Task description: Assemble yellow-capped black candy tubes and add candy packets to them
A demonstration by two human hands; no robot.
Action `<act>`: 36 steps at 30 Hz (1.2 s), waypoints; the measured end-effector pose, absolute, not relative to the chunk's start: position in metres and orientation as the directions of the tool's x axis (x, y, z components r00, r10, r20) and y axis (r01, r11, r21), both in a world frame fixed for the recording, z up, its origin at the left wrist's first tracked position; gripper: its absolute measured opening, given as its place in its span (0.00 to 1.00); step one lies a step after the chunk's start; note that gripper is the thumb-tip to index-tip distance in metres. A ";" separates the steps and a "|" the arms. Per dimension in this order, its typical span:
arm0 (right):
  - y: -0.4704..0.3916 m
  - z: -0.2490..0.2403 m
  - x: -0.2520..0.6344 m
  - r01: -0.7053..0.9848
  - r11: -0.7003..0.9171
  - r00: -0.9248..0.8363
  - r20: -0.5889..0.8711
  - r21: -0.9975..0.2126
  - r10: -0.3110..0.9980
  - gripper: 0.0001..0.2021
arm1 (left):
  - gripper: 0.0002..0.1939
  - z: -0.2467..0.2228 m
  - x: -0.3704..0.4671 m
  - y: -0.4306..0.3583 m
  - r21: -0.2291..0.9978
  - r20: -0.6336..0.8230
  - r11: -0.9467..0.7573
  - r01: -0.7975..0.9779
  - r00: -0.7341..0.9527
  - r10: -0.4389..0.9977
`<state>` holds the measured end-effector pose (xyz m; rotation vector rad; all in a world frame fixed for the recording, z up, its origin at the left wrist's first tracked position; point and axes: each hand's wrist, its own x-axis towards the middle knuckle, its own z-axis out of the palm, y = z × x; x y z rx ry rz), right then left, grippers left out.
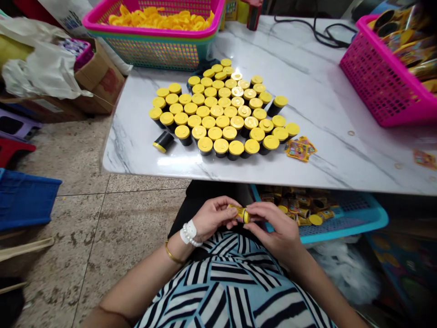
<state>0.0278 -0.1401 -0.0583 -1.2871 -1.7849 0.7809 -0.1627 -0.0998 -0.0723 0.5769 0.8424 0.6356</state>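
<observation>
Over my lap, my left hand [218, 214] has its fingers closed round a small canister [241, 213] with a yellow printed wrap. My right hand [275, 223] pinches the yellow-capped end of the same canister. Its far end is hidden in my left fingers. On the table stand many black canisters with yellow lids [216, 111], packed in a cluster. One black canister [164, 141] lies on its side at the cluster's left. Printed wrappers [300, 149] lie at the right of the cluster. Below the tabletop, a blue basket [372, 218] holds wrapped canisters [303, 207].
A pink basket [153, 31] of yellow lids [164, 19], nested in a green one, stands at the back left. Another pink basket [378, 86] with printed sleeves is at the right. A black cable [317, 32] crosses the marble-patterned table [164, 168]. Boxes [99, 77] stand left.
</observation>
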 end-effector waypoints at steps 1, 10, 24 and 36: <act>-0.142 -0.060 0.026 0.442 0.245 -0.149 0.199 -0.863 0.969 0.13 | 0.20 -0.071 -0.163 -0.101 0.729 -0.475 0.637 -0.251 0.483 0.735; -0.151 -0.080 0.016 0.150 -0.083 0.052 -0.076 -0.985 0.996 0.12 | 0.22 -0.075 -0.160 -0.105 0.881 -0.395 0.471 -0.043 0.482 0.782; -0.154 -0.104 0.005 -0.382 -0.556 0.009 -0.604 -0.738 0.797 0.18 | 0.17 -0.094 -0.167 -0.105 0.995 -0.052 -0.006 0.103 0.552 0.832; -0.166 -0.120 -0.004 -0.354 -0.514 0.042 -0.562 -0.781 0.826 0.15 | 0.21 -0.104 -0.171 -0.122 0.873 -0.397 0.485 -0.048 0.507 0.765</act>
